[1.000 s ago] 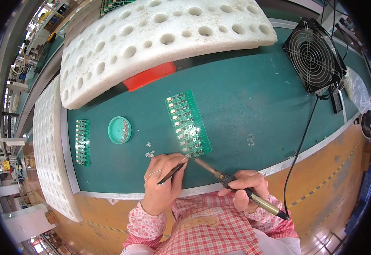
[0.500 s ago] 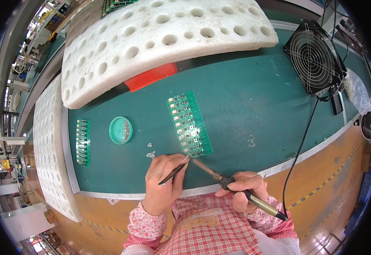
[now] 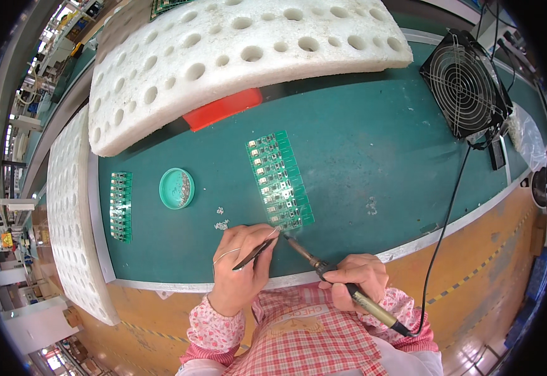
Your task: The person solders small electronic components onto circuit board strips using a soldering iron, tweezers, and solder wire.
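Observation:
A green circuit board panel (image 3: 281, 178) with rows of small parts lies on the green mat in front of me. My left hand (image 3: 236, 276) is closed at its near end, pinching black tweezers (image 3: 254, 253); a thin silvery wire (image 3: 227, 253), like solder, loops out by the fingers. My right hand (image 3: 360, 279) grips a soldering iron (image 3: 372, 305) by its dark and gold handle. The iron's tip meets the near edge of the board beside my left fingertips, which hide the exact contact point.
A round teal dish (image 3: 177, 188) holds small metal bits, with loose bits (image 3: 222, 224) nearby. Farther left lies another board (image 3: 121, 207). White foam with holes (image 3: 251, 53) overhangs a red bin (image 3: 223, 109). A black fan (image 3: 464, 84) stands right, near the iron's cable (image 3: 442, 232).
My right hand has shifted slightly left and the iron's handle has swung to a steeper angle. The tip stays by the board's near edge; my left hand holds nearly still.

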`<action>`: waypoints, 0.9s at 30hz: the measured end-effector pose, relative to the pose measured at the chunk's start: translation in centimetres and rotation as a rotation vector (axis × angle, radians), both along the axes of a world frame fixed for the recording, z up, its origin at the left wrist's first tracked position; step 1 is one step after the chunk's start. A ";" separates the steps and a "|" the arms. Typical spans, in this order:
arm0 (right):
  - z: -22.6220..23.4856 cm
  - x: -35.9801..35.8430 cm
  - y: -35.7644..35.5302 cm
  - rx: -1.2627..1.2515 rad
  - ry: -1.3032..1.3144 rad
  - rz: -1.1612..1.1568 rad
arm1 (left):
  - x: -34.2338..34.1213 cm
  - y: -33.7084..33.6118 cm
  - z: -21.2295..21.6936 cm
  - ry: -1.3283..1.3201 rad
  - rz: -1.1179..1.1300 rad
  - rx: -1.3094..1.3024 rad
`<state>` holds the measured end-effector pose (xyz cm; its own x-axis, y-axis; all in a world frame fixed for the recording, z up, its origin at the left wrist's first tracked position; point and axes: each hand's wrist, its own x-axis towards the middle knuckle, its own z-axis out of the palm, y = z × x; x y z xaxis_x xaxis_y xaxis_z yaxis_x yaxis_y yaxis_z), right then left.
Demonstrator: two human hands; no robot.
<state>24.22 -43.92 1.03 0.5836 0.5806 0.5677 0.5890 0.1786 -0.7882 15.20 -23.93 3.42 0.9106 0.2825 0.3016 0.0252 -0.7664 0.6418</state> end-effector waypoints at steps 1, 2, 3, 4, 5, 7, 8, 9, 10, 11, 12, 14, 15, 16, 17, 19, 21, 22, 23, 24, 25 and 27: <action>0.1 0.0 0.0 0.000 0.001 0.003 | -0.1 0.0 0.0 0.000 0.005 0.002; 0.2 0.1 -0.2 -0.056 -0.015 0.029 | 0.0 0.0 0.0 -0.001 0.006 0.001; 0.3 0.2 -0.2 -0.112 -0.031 0.055 | 0.0 0.0 -0.1 -0.001 0.006 -0.001; 0.2 0.1 0.0 -0.113 -0.031 0.056 | 0.0 0.0 -0.1 -0.001 0.007 -0.003; 0.0 0.0 0.2 -0.081 -0.034 0.038 | 0.0 0.0 -0.1 -0.001 0.007 -0.004; -0.2 -0.1 0.4 -0.049 -0.037 0.020 | 0.0 -0.1 -0.1 -0.001 0.011 0.000; -0.3 -0.1 0.5 -0.051 -0.058 0.021 | 0.0 0.0 -0.1 0.000 0.012 -0.001; -0.4 -0.1 0.5 -0.052 -0.080 0.022 | 0.0 0.0 -0.1 -0.003 0.010 -0.001; -0.5 -0.1 0.6 -0.052 -0.079 0.024 | 0.0 0.0 -0.1 -0.005 0.008 0.000; -0.6 -0.1 0.7 -0.038 -0.103 0.019 | 0.0 0.1 -0.1 -0.005 0.008 -0.001; -0.6 -0.2 0.8 -0.024 -0.126 0.015 | 0.0 0.1 -0.1 -0.007 0.005 -0.004; -0.7 -0.2 0.7 -0.032 -0.154 0.020 | 0.0 0.1 -0.1 -0.009 0.003 -0.006; -0.7 -0.2 0.6 -0.038 -0.183 0.024 | 0.0 0.1 -0.1 -0.014 0.002 -0.006; -0.6 -0.1 0.6 -0.039 -0.183 0.024 | 0.0 0.0 -0.1 -0.019 0.001 -0.005; -0.5 -0.1 0.7 -0.044 -0.206 0.037 | 0.0 0.0 -0.1 -0.019 0.002 -0.005; -0.4 0.0 0.7 -0.050 -0.229 0.048 | 0.0 0.0 -0.2 -0.024 0.000 -0.003; -0.5 0.0 0.6 -0.068 -0.276 0.051 | -0.1 0.0 -0.2 -0.022 0.000 0.000; -0.5 -0.1 0.6 -0.068 -0.275 0.051 | -0.1 0.0 -0.2 -0.020 0.000 0.003; -0.5 0.0 0.6 -0.053 -0.272 0.040 | -0.1 0.1 -0.2 -0.020 0.001 0.004; -0.5 0.0 0.7 -0.039 -0.269 0.030 | -0.1 0.1 -0.3 -0.020 0.001 -0.002; -0.6 0.0 0.6 -0.038 -0.267 0.031 | -0.1 0.2 -0.3 -0.020 0.001 -0.008; -0.8 -0.2 -0.1 0.009 -0.244 -0.019 | 0.0 0.0 -0.1 -0.025 -0.005 -0.006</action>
